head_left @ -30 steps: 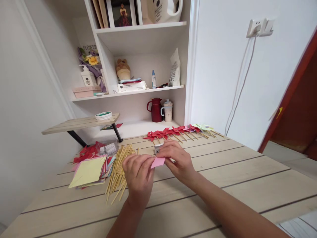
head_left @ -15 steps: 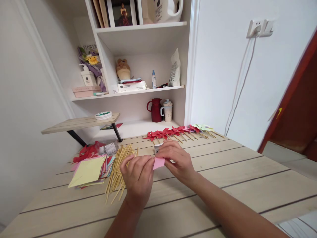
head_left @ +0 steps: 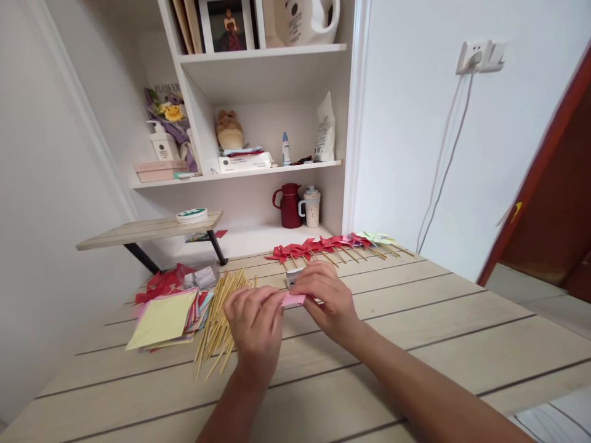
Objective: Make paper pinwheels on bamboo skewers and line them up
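pink paper flatter than before, pinched by left hand and right hand; "flower" bouquet.

Now lying flatter between the fingertips, the pink paper, showing only as a thin strip where a broader pink face was turned toward the camera before. Closing in over it more tightly, the left hand and the right hand, with the left fingertips reaching further across the paper's near edge. Sitting slightly lower toward the wooden table, both hands and paper.
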A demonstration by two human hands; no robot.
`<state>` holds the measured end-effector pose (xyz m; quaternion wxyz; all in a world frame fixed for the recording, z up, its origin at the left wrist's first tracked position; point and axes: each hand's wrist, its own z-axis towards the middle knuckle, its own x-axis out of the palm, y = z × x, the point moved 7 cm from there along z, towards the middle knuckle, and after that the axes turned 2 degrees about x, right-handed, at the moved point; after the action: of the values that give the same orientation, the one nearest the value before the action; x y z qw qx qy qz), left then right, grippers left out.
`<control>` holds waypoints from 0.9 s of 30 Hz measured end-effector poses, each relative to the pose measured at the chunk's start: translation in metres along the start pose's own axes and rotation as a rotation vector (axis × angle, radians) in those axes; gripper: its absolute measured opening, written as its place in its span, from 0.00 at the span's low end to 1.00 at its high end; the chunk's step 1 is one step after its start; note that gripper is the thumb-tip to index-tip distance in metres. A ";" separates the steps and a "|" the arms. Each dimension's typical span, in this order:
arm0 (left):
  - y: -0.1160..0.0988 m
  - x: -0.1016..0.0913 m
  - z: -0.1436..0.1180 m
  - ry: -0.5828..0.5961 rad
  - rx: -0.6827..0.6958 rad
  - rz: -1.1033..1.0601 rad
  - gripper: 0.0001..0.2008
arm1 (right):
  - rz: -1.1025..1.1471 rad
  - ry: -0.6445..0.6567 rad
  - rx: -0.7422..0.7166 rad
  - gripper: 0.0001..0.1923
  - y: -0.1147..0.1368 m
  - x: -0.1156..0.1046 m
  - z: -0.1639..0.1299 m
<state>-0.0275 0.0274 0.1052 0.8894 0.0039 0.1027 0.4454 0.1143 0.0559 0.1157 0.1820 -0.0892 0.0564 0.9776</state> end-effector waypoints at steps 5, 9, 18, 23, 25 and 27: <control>0.002 0.000 0.000 -0.001 -0.012 -0.006 0.07 | -0.030 0.001 -0.030 0.11 -0.002 -0.001 -0.002; -0.001 0.000 0.001 0.000 -0.001 -0.024 0.08 | -0.029 -0.010 -0.022 0.12 -0.005 -0.003 -0.003; -0.004 -0.001 0.003 0.009 0.000 -0.074 0.09 | 0.005 -0.002 -0.015 0.14 -0.004 -0.003 -0.004; -0.005 -0.001 0.004 0.005 -0.009 -0.101 0.08 | -0.002 0.014 0.004 0.14 -0.006 -0.002 -0.005; -0.005 0.001 0.003 0.011 -0.011 -0.106 0.08 | -0.009 0.024 0.006 0.14 -0.007 -0.001 -0.006; -0.006 0.001 0.002 0.013 -0.003 -0.094 0.09 | -0.009 0.031 0.002 0.13 -0.007 0.000 -0.006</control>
<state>-0.0219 0.0247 0.1065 0.9087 -0.0051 0.1080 0.4032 0.1183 0.0618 0.1094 0.1854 -0.1042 0.0596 0.9753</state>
